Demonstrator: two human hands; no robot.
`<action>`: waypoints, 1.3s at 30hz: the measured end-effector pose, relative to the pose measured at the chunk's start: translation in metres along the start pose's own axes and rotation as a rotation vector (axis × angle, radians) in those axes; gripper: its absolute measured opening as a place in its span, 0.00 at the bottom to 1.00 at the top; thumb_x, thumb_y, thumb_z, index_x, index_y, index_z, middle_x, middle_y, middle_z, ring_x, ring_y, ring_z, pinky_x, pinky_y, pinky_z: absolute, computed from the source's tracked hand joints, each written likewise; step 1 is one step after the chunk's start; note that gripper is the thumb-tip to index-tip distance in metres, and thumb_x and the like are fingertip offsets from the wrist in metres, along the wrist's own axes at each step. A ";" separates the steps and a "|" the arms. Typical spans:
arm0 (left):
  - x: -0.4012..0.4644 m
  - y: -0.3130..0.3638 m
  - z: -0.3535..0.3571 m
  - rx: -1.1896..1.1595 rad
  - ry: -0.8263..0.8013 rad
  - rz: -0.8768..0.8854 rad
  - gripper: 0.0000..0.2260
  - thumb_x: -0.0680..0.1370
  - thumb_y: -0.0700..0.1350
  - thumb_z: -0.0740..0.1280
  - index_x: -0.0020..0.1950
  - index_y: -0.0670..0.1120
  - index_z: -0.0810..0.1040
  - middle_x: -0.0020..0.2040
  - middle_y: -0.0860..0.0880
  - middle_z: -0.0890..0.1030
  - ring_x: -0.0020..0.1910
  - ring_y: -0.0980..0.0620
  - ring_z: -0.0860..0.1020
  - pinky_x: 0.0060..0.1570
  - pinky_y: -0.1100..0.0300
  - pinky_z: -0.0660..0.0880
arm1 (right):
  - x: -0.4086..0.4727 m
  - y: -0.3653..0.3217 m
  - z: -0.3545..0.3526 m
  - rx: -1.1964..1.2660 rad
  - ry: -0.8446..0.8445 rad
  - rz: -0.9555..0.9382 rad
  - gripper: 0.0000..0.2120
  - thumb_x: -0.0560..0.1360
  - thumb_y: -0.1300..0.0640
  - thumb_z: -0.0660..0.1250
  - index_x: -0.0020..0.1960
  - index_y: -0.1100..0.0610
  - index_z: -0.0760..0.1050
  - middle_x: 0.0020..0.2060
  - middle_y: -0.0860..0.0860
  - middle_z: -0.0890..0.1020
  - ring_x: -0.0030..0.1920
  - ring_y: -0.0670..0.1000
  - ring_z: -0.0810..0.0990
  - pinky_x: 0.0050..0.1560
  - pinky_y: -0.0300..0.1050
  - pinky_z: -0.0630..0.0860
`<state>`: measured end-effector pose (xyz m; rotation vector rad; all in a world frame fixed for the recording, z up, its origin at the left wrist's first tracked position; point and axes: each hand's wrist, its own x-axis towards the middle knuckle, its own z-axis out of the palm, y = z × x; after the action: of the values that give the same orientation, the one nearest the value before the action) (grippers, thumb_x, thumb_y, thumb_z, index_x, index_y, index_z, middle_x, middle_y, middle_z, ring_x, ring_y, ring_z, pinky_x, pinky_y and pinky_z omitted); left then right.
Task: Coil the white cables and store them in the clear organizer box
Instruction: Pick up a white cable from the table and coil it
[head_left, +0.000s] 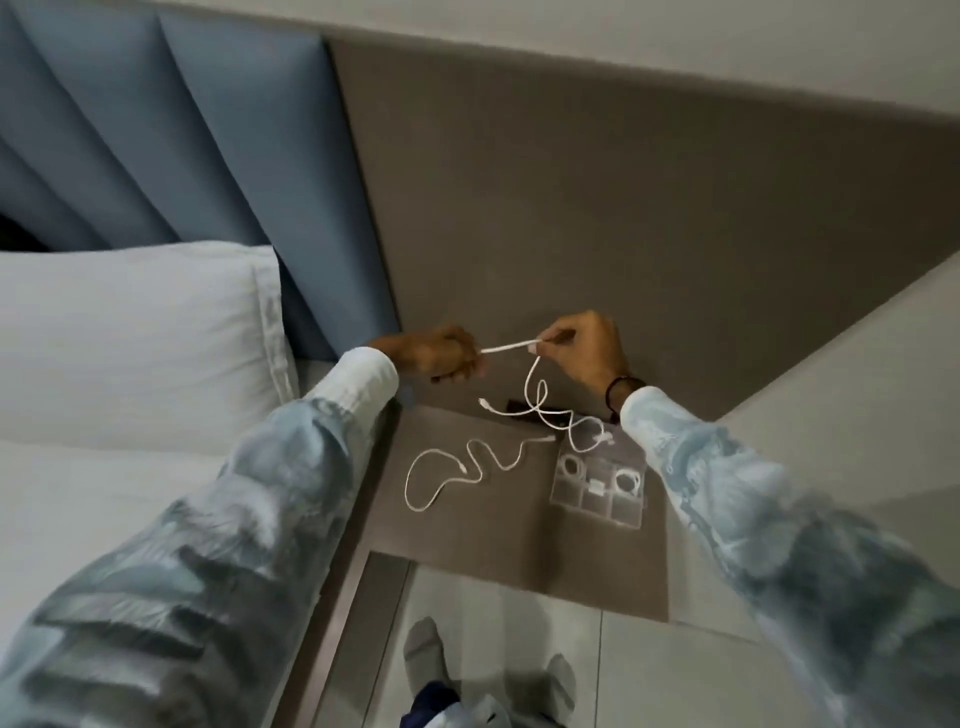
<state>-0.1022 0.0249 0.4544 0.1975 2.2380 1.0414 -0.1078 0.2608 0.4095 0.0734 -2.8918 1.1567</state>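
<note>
My left hand (444, 353) and my right hand (587, 348) hold a white cable (509, 347) stretched taut between them above the brown bedside table (498, 540). Its remaining length hangs from my right hand in loose loops down to the tabletop (540, 405). A second white cable (457, 470) lies loose and wavy on the table's left part. The clear organizer box (597, 512) sits on the right of the table, with coiled white cables in two of its compartments.
A bed with a white pillow (130, 332) and a blue padded headboard (218, 140) stands to the left. A small dark object (519, 406) lies at the back of the table under the hanging cable. My feet (426, 654) stand on the tiled floor below.
</note>
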 end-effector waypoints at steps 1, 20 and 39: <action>-0.007 0.012 -0.003 -0.003 -0.034 0.006 0.14 0.81 0.36 0.55 0.43 0.42 0.78 0.30 0.48 0.73 0.27 0.53 0.68 0.25 0.64 0.66 | -0.001 -0.004 -0.010 0.021 0.026 -0.009 0.06 0.67 0.53 0.81 0.42 0.54 0.88 0.37 0.49 0.88 0.37 0.45 0.85 0.44 0.41 0.81; 0.007 0.126 0.001 -0.739 0.589 0.612 0.11 0.81 0.37 0.66 0.59 0.32 0.81 0.55 0.36 0.84 0.55 0.44 0.84 0.60 0.55 0.80 | -0.016 -0.054 -0.050 0.326 -0.132 -0.036 0.13 0.84 0.58 0.59 0.48 0.52 0.81 0.32 0.47 0.79 0.30 0.43 0.77 0.36 0.42 0.75; -0.041 0.109 0.008 -0.980 -0.092 0.579 0.13 0.84 0.42 0.57 0.45 0.43 0.79 0.34 0.49 0.74 0.34 0.52 0.74 0.41 0.61 0.77 | -0.035 -0.032 -0.106 -0.044 0.098 -0.214 0.32 0.79 0.31 0.54 0.36 0.56 0.78 0.27 0.50 0.79 0.27 0.49 0.77 0.33 0.49 0.75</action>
<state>-0.0797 0.0874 0.5508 0.4476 1.3684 2.2381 -0.0709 0.3119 0.5074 0.3079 -2.7415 1.0299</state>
